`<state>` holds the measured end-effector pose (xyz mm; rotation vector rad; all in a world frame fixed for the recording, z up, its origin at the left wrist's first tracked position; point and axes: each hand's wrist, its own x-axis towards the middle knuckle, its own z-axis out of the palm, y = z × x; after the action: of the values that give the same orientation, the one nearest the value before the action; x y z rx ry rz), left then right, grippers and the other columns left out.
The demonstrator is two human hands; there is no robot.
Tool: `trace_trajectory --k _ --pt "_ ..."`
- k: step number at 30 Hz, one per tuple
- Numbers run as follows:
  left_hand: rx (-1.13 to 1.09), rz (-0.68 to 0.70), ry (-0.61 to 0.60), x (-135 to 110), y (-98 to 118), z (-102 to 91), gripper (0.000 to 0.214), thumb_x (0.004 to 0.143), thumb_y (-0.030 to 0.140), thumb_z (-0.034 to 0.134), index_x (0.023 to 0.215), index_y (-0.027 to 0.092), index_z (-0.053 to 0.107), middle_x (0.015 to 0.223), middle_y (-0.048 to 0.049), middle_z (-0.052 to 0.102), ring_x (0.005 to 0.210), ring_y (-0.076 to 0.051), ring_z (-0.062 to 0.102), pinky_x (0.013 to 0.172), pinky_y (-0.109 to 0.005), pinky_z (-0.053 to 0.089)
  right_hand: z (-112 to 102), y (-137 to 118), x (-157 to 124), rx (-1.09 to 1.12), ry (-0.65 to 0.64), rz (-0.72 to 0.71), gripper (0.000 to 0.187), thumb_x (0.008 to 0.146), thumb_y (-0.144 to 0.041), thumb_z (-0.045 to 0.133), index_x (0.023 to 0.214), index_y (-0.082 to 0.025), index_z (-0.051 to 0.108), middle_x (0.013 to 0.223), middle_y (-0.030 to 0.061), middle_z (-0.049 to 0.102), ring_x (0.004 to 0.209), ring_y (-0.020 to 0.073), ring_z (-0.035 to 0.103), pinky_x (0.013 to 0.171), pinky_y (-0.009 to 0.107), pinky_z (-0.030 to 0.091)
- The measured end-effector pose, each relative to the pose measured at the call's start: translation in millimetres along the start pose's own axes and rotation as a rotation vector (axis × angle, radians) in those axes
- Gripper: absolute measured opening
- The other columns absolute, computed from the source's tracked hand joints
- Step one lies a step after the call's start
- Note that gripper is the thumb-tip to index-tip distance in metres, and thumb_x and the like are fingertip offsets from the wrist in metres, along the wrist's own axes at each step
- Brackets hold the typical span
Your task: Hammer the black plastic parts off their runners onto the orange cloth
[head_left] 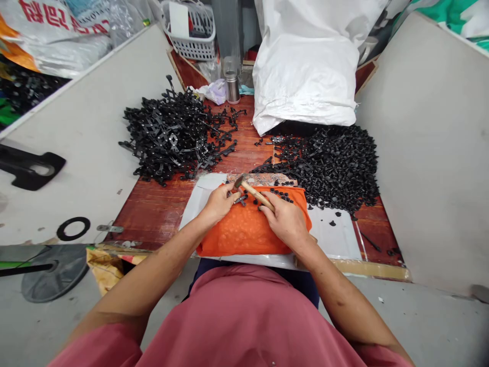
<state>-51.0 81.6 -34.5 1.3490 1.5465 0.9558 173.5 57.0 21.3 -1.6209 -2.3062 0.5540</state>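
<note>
1. Head view: my right hand (286, 220) gripped a hammer (256, 194) by its handle, above an orange cloth (244, 235).
2. My left hand (218, 206) pinched a small black part (242, 200) on that cloth, just beside the hammer's head.
3. The cloth reached nearly to the front edge of the worktop (158, 214); bare wood lay left of it, below the left pile (168, 137).
4. The right pile (344, 168) crowded the far right; pale panels (428, 153) walled both sides.
5. A plastic bag (49, 33), upper left, bore large red characters I couldn't fully read.
</note>
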Motion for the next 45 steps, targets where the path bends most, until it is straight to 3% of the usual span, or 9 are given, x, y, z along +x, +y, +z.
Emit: trace_trajectory --k 4,9,15,19,23,27,30,37,45 --pt "0.309 0.085 -0.093 -3 4 -5.6 0.029 0.095 0.032 0.047 0.098 0.019 0.072 0.096 -0.0049 0.074 0.090 -0.020 0.066 0.083 -0.031 0.047 -3 -12 14 -0.022 0.002 -0.025 0.026 0.101 -0.033 0.054 0.120 -0.028 0.070 0.099 0.0032 0.079 0.087 0.0224 0.072 0.072 0.029 0.044" --pt "0.504 0.074 -0.179 -12 22 -15.8 0.015 0.083 0.030 0.066 0.094 0.020 0.068 0.080 -0.0004 0.069 0.074 -0.019 0.062 0.069 -0.028 0.041 -4 3 -5 0.095 0.041 -0.008 0.026 0.101 -0.034 0.053 0.119 -0.028 0.070 0.095 0.0026 0.077 0.082 0.0201 0.068 0.069 0.027 0.041" --pt "0.754 0.126 -0.236 -11 28 -26.2 0.016 0.090 0.034 0.058 0.089 0.023 0.070 0.074 -0.0015 0.068 0.069 -0.020 0.060 0.065 -0.029 0.035 -5 16 -17 0.120 0.035 0.059 0.026 0.100 -0.035 0.052 0.116 -0.026 0.070 0.093 0.0023 0.076 0.077 0.0189 0.066 0.067 0.027 0.041" --pt "0.507 0.062 -0.240 -13 24 -32.9 0.016 0.085 0.034 0.059 0.080 0.022 0.066 0.069 0.0012 0.065 0.067 -0.017 0.057 0.065 -0.027 0.038 -4 -11 22 -0.131 -0.051 0.026 0.026 0.103 -0.035 0.049 0.114 -0.025 0.071 0.099 0.0053 0.078 0.085 0.0207 0.070 0.071 0.027 0.043" --pt "0.063 -0.040 -0.207 -39 16 -48.0 0.016 0.077 0.035 0.066 0.082 0.020 0.060 0.072 0.0030 0.059 0.065 -0.013 0.054 0.059 -0.022 0.038 5 -38 61 -0.242 -0.141 -0.059 0.027 0.101 -0.033 0.052 0.114 -0.022 0.074 0.104 0.0106 0.079 0.095 0.0246 0.073 0.079 0.029 0.049" --pt "-0.329 -0.236 -0.145 -72 8 -64.3 0.031 0.077 0.043 0.077 0.091 0.020 0.061 0.066 0.0066 0.048 0.048 -0.006 0.031 0.046 -0.018 0.021 21 -47 68 -0.286 -0.198 -0.070 0.029 0.100 -0.025 0.051 0.110 -0.014 0.076 0.101 0.0179 0.078 0.095 0.0268 0.075 0.085 0.032 0.053" --pt "-0.541 -0.274 -0.137 -85 3 -69.3 0.038 0.077 0.046 0.082 0.093 0.018 0.062 0.061 0.0087 0.043 0.046 -0.003 0.023 0.045 -0.017 0.021 29 -47 65 -0.330 -0.207 -0.043 0.033 0.102 -0.023 0.044 0.111 -0.012 0.074 0.099 0.0206 0.077 0.095 0.0277 0.075 0.087 0.036 0.054" --pt "-0.691 -0.205 -0.041 -93 0 -65.8 0.041 0.077 0.041 0.085 0.102 0.021 0.059 0.062 0.0104 0.042 0.045 -0.002 0.025 0.044 -0.016 0.023 23 -52 63 -0.392 -0.172 -0.046 0.032 0.103 -0.024 0.044 0.120 -0.012 0.068 0.114 0.0225 0.074 0.098 0.0285 0.074 0.087 0.038 0.055" --pt "-0.642 -0.187 0.050 -96 1 -62.1 0.044 0.070 0.041 0.089 0.095 0.019 0.060 0.063 0.0091 0.046 0.044 -0.001 0.028 0.042 -0.015 0.022 30 -63 41 -0.372 -0.208 -0.052 0.027 0.102 -0.027 0.050 0.104 -0.014 0.074 0.099 0.0174 0.078 0.087 0.0269 0.076 0.077 0.033 0.054"
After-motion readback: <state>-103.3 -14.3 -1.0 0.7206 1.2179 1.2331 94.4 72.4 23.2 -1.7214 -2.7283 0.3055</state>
